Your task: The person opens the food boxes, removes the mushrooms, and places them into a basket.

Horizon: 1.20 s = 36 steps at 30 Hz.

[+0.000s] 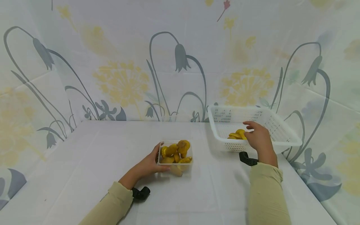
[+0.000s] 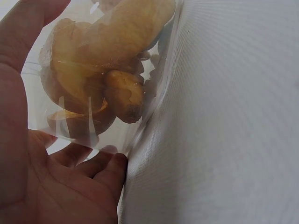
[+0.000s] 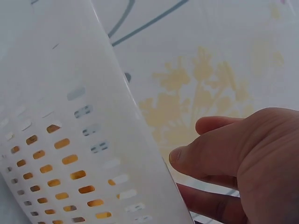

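My left hand (image 1: 149, 164) grips the left side of a clear plastic box (image 1: 187, 172), fingers at the far side and thumb along the near wall. Yellow mushrooms (image 1: 183, 146) fill the box up to its rim. In the left wrist view, more mushrooms (image 2: 124, 95) show through the transparent wall. Over the near side of a white perforated basket (image 1: 230, 146) hovers my right hand (image 1: 258, 137), its fingers loosely bent with nothing visible between them. Just left of its fingertips, several yellow mushrooms (image 1: 237, 134) lie inside the basket. Orange-yellow patches show through the basket's slots in the right wrist view.
A white cloth covers the table (image 1: 84, 162), with a flower-printed curtain (image 1: 180, 78) behind it and at the sides. Near the back edge stands a faint clear container (image 1: 175, 118). The basket occupies the table's back right.
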Motion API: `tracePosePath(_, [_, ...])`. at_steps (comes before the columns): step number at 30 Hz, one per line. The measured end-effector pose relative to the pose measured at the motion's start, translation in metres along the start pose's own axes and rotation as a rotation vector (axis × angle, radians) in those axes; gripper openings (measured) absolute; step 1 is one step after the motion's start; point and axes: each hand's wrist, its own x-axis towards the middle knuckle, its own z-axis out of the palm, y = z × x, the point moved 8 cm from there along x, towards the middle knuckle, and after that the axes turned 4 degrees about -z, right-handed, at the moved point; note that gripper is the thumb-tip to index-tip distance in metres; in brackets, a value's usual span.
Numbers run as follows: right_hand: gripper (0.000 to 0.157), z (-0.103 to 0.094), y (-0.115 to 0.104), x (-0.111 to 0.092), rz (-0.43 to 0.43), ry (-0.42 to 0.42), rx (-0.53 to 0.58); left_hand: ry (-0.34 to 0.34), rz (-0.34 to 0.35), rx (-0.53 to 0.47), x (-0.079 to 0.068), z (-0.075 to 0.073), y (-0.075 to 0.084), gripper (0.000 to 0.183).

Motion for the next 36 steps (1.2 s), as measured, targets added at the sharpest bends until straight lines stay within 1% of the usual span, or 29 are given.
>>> tracePosePath(4, [0.049,0.002,-0.007,0.001,-0.022,-0.01,-0.007,-0.002,-0.001,-0.005,0.001,0.0,0.0,0.117])
tracePosePath(8, [0.048,0.004,-0.015,0.002,-0.047,-0.016,0.009,-0.002,0.0,-0.009,0.001,0.0,-0.001,0.117])
tracePosePath(11, [0.047,0.005,-0.023,0.001,-0.076,-0.021,0.015,-0.001,0.002,-0.006,0.001,0.0,-0.001,0.116])
tracePosePath(18, [0.044,0.009,-0.047,0.0,-0.146,-0.04,-0.01,-0.002,0.001,-0.005,0.001,0.0,-0.001,0.116])
tracePosePath(28, [0.039,0.017,-0.075,-0.003,-0.249,-0.043,-0.036,-0.002,-0.005,-0.007,0.001,0.001,-0.001,0.117])
tracePosePath(36, [0.037,0.021,-0.093,-0.007,-0.307,-0.031,-0.047,-0.001,-0.017,0.002,0.001,0.001,-0.001,0.117])
